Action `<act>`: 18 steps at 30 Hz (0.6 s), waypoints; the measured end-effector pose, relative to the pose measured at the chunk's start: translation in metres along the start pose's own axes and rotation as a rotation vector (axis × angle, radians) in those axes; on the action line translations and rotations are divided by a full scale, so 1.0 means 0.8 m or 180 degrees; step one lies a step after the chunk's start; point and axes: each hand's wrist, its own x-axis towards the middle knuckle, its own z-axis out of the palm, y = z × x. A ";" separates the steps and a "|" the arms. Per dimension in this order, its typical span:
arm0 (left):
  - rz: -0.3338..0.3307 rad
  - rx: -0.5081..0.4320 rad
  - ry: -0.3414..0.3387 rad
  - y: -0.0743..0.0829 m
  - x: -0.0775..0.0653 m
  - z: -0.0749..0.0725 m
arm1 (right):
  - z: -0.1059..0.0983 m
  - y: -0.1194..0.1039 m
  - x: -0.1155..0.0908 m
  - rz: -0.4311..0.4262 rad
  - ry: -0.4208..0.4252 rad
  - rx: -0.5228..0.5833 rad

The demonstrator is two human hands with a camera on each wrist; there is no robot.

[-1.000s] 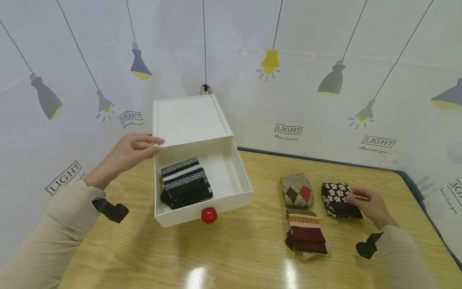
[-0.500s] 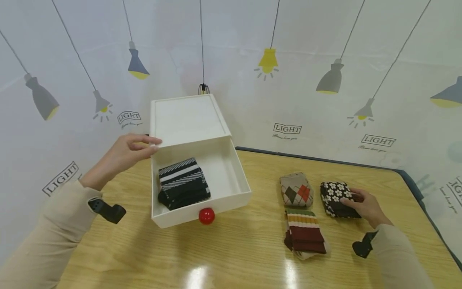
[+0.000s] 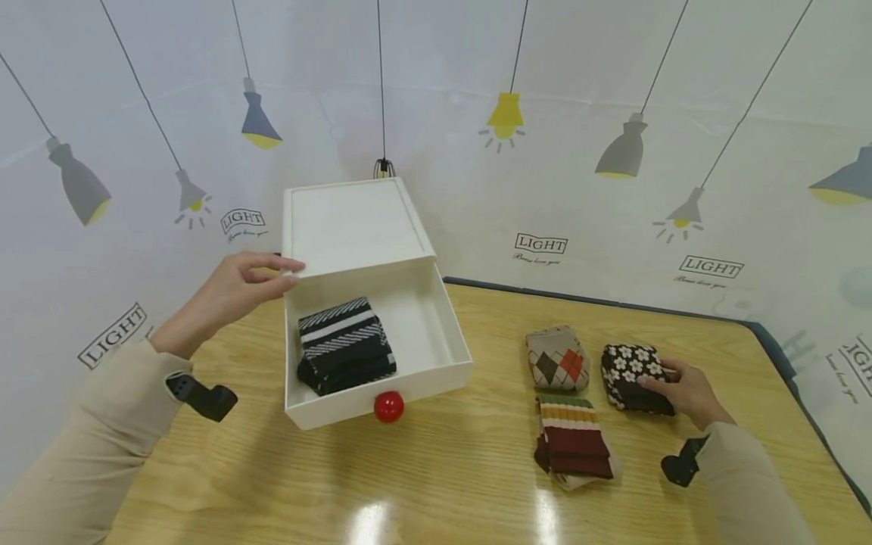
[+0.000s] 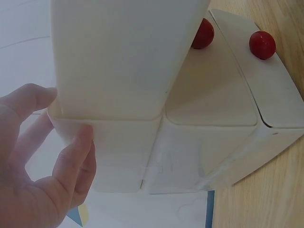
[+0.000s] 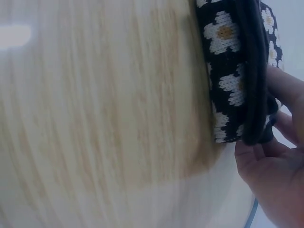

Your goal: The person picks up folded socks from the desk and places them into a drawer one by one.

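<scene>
A white drawer unit (image 3: 357, 227) stands left of centre in the head view, its top drawer (image 3: 429, 333) pulled out. Folded black socks with white stripes (image 3: 346, 344) lie in the drawer's left part. My left hand (image 3: 238, 291) pinches the unit's upper front left corner; the left wrist view shows fingertips (image 4: 85, 133) against the side wall. On the right, my right hand (image 3: 691, 390) pinches the right edge of folded black socks with white flowers (image 3: 633, 375). In the right wrist view, the thumb lies on top and fingers are at the lower edge, partly hidden.
Folded beige argyle socks (image 3: 559, 359) and striped maroon socks (image 3: 579, 446) lie on the wooden table (image 3: 436, 469) left of the right hand. A red knob (image 3: 389, 406) sticks out of the drawer front. Lower drawers with red knobs (image 4: 262, 45) show beneath. A lamp-printed wall covering (image 3: 463, 151) stands behind.
My right hand has closed further over the flowered socks, and both have shifted slightly left. The left hand stays at the unit's corner; the whole head view has shifted a little.
</scene>
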 end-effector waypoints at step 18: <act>-0.0006 -0.0027 -0.0005 -0.001 -0.001 0.000 | 0.007 -0.008 -0.006 0.0088 0.0133 -0.0077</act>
